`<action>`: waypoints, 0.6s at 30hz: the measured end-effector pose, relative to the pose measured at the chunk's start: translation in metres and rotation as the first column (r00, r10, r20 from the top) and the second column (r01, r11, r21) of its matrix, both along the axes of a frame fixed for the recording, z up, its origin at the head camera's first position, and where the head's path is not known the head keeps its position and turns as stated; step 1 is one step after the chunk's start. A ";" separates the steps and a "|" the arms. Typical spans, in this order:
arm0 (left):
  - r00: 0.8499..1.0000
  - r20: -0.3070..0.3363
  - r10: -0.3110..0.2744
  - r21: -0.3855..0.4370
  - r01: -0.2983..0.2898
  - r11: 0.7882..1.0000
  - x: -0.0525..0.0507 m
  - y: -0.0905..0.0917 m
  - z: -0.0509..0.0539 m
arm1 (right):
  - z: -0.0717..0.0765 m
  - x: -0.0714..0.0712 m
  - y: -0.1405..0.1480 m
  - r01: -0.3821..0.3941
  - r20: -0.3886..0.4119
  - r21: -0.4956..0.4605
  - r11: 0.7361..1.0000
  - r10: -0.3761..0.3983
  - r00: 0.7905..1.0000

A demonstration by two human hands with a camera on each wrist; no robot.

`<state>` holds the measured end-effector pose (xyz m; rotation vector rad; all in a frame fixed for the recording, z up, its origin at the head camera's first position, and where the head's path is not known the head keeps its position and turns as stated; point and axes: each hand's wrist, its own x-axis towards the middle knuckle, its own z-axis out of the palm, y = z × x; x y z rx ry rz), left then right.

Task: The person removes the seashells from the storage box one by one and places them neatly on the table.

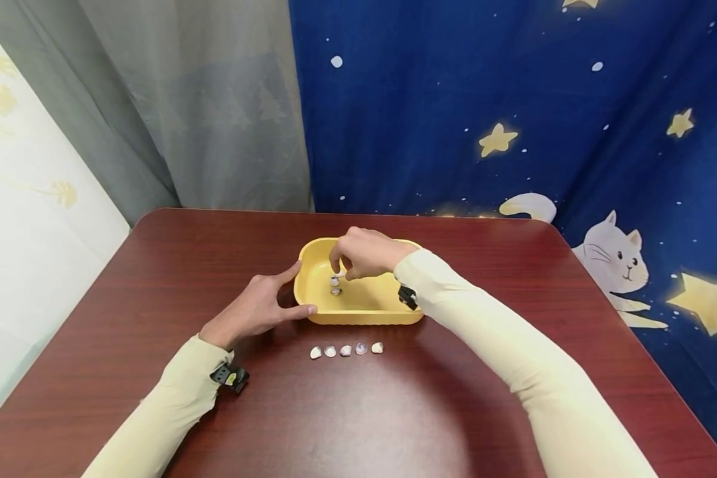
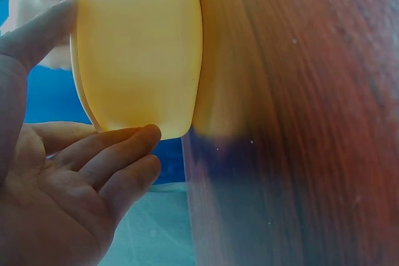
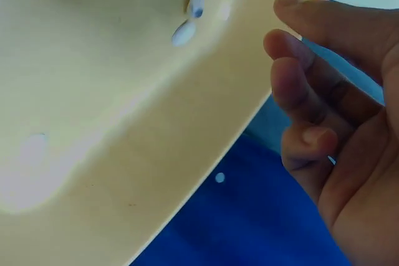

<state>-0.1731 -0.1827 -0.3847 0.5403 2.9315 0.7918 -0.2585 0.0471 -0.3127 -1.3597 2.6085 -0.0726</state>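
A yellow plastic basin [image 1: 382, 318] stands on the table. My left hand [image 1: 257, 309] holds its left end, thumb on the front rim and fingers against the end wall [image 2: 140, 48]. Over the basin hangs my right hand [image 1: 370, 253], fingers bent downward. In the right wrist view the thumb [image 3: 330, 20] and fingers are apart, and no object shows between them. Below them on the basin floor lie three small seashells in a row, among them a pale shell [image 3: 183, 32] and a shell with a dark patch [image 3: 196, 5].
Several more small shells [image 1: 346, 350] lie in a row on the dark red wooden table [image 1: 215, 245], just in front of the basin. A blue curtain [image 1: 406, 99] with stars and a grey curtain [image 1: 215, 113] hang behind the table.
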 end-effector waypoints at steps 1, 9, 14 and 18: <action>1.000 -0.003 -0.001 0.000 0.001 1.000 0.000 0.000 0.000 | -0.001 -0.003 -0.003 0.004 0.005 0.008 1.000 -0.004 1.000; 1.000 0.008 0.000 -0.004 0.000 1.000 -0.001 -0.001 0.001 | -0.017 -0.027 -0.016 0.055 0.035 0.058 0.997 -0.057 0.998; 1.000 0.002 -0.004 0.011 0.004 1.000 0.000 -0.001 0.000 | -0.033 -0.033 -0.021 0.118 0.038 0.055 0.991 -0.120 0.992; 1.000 0.008 0.000 0.023 0.000 1.000 0.001 -0.001 -0.001 | -0.044 -0.036 -0.024 0.136 -0.014 0.051 0.989 -0.136 0.991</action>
